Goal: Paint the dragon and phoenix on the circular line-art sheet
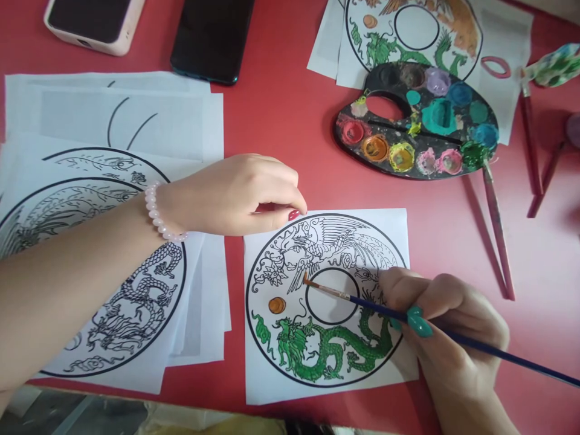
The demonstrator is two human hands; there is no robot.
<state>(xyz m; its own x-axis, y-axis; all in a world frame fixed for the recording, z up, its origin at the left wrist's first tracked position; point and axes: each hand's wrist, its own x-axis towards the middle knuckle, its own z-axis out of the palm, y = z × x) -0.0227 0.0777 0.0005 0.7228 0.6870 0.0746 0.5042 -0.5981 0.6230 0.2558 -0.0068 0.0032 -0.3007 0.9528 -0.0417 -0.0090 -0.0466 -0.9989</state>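
My right hand (448,326) grips a thin blue-handled paintbrush (380,309). The brush's orange-wet tip meets the printed sheet (272,389), beside the inner ring and the phoenix's tail or wing lines. On that sheet the dragon (317,356) is painted green and a small ball (277,305) orange, while the phoenix (326,241) is bare line art. My left hand (244,193), wearing a pink bead bracelet (158,217), rests at the sheet's upper left edge, fingers curled and the thumb close against the index finger; nothing shows between them.
A paint palette (389,124) stands beyond the sheet, with a red-handled brush (497,229) leaning on it. Another partly painted sheet (417,54) lies behind. Printed papers (194,133) are stacked at left, below two phones (212,36). More brushes (531,139) lie at far right.
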